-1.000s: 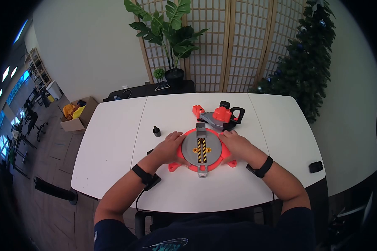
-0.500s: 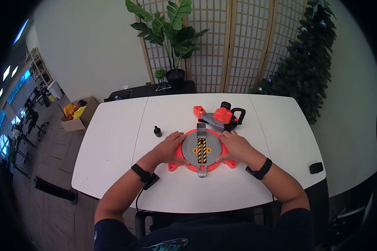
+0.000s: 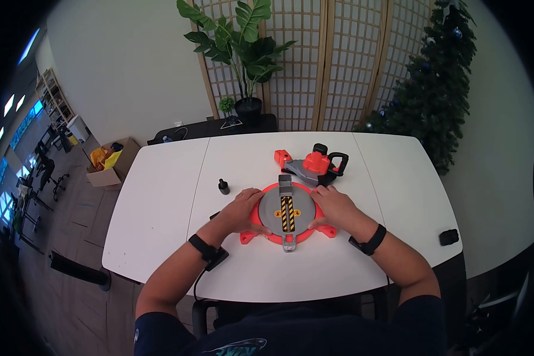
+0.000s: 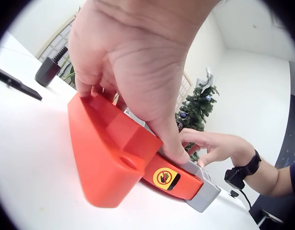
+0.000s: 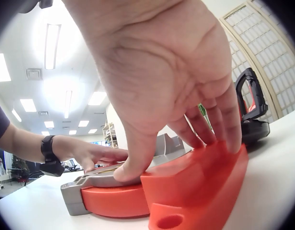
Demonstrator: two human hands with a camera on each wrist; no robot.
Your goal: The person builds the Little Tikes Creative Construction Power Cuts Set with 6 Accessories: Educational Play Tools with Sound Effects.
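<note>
A red toy mitre saw base (image 3: pixel 288 239) with a round grey turntable (image 3: pixel 270 209) and a black-and-yellow striped slot lies flat on the white table. My left hand (image 3: pixel 241 212) grips its left red wing, thumb along the turntable's edge and fingers over the far side. On the opposite wing, my right hand (image 3: pixel 334 207) holds on in the same way, its thumb (image 5: pixel 133 165) lying on the grey rim. Just behind the base is the toy saw head (image 3: pixel 315 165), red and grey with a black handle (image 5: pixel 251 96).
Left of the base stands a black threaded knob (image 3: pixel 223 187). A flat black piece (image 4: pixel 18 85) lies near my left wrist. A small black object (image 3: pixel 448 237) sits at the table's right edge. Beyond the table are a potted plant (image 3: pixel 248 108) and a folding screen (image 3: pixel 350 71).
</note>
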